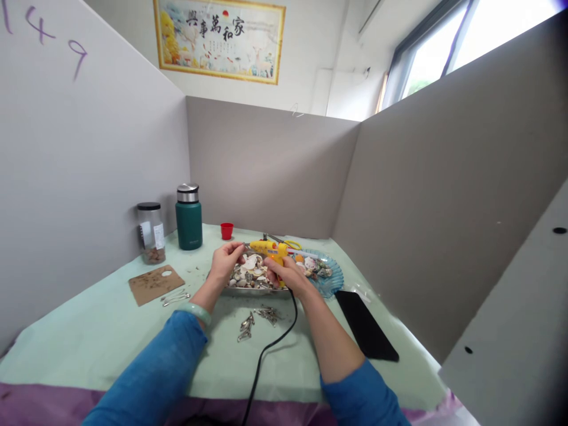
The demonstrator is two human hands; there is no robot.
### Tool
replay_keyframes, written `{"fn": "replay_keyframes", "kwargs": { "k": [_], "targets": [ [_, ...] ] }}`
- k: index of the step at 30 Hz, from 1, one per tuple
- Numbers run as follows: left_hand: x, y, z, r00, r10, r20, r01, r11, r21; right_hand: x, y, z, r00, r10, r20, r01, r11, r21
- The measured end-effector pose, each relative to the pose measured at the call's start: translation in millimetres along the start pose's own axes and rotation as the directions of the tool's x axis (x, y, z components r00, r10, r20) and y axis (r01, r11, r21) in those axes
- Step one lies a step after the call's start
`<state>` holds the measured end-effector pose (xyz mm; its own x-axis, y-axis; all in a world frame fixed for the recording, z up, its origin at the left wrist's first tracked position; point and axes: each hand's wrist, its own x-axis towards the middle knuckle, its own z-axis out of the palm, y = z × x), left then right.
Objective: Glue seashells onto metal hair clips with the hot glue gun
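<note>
The yellow glue gun [279,251] lies between the person's hands, its long axis running crosswise, with its nozzle end just beside the left hand's fingertips. The right hand [289,276] is the nearer one, wrapped around the grip. The left hand [226,260] has its thumb and forefinger drawn close together; whether a small piece sits between them cannot be told. A pale, straight glue stick [303,253] juts from the gun's rear, toward the right. Below both hands, a shiny metal tray [252,291] bears rounded, ridged shells [249,276]. A smooth black cord [271,345] curves from under the right hand toward the body. Nearer the body than the hands lie slender, silvery metal clips [245,326]; right of them, a scalloped, translucent blue plate [339,277].
</note>
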<state>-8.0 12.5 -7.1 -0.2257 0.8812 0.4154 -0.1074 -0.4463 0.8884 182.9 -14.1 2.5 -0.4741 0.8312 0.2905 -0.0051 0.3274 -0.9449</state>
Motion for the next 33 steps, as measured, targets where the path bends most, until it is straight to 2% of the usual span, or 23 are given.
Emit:
{"fn": "replay_keyframes", "kwargs": {
  "k": [9, 20, 33],
  "targets": [
    [1.9, -6.0, -2.3, 0.999, 0.021, 0.041, -0.023, 0.998, 0.053, 1.6, 3.3, -0.5, 1.0, -0.009, -0.003, 0.009, 1.0, -0.018],
    [1.8, -6.6, -1.5, 1.0, 0.01, 0.005, -0.01, 0.998, 0.07, 1.4, 4.1, -1.0, 1.0, -0.008, 0.006, 0.008, 1.0, -0.024],
    [0.5, -4.4, -1.4, 0.999, 0.025, 0.021, -0.027, 0.995, 0.093, 0.1, 0.6, -0.9, 0.999, -0.029, 0.014, 0.029, 0.999, -0.045]
  ]
}}
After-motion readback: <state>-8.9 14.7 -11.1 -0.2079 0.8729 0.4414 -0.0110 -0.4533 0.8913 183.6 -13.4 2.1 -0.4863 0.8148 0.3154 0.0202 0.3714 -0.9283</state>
